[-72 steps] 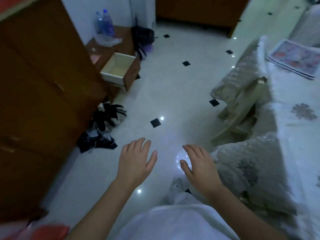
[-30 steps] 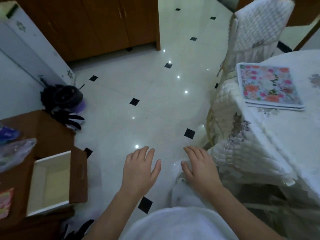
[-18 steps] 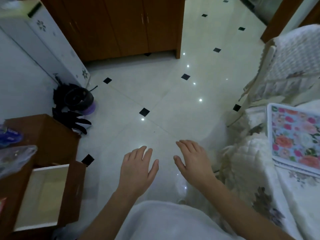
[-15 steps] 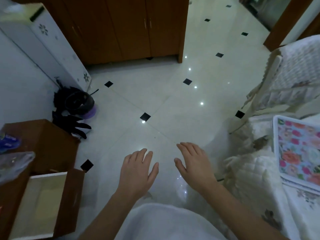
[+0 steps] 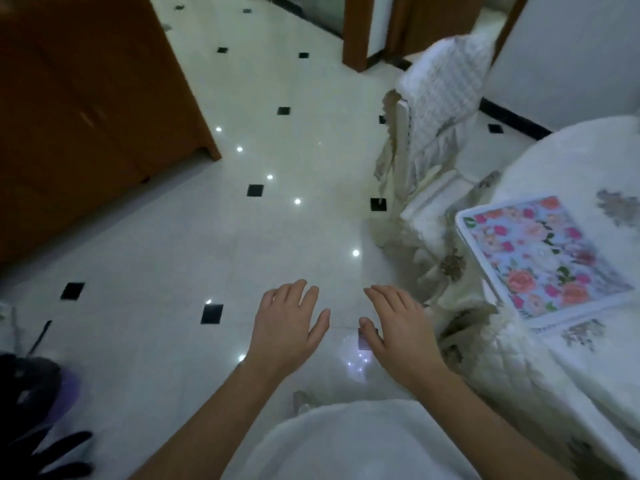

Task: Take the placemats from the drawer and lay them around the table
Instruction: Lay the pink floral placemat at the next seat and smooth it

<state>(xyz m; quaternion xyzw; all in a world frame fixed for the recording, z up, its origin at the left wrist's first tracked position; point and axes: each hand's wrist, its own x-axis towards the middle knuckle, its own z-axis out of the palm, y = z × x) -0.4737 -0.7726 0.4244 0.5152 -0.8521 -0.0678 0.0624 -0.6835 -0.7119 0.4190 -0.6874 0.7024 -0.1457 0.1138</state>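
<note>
Placemats [image 5: 543, 256]: floral stack, right, on table [image 5: 571, 161] edge. Left hand [image 5: 287, 323], right hand [image 5: 398, 327]: spread, empty. Risk: overhanging stack slipping if brushed.

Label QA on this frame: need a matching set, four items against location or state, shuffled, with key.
Items:
1. left hand
2. floral placemats
3. covered chair
4. wooden cabinet

Descriptions:
A. stacked on the table edge, right side
B. upper left, standing on the tiled floor
C. open and empty, beside the right hand
D. beyond the table, draped in quilted white fabric

Pairs: 1-C, 2-A, 3-D, 4-B
</note>
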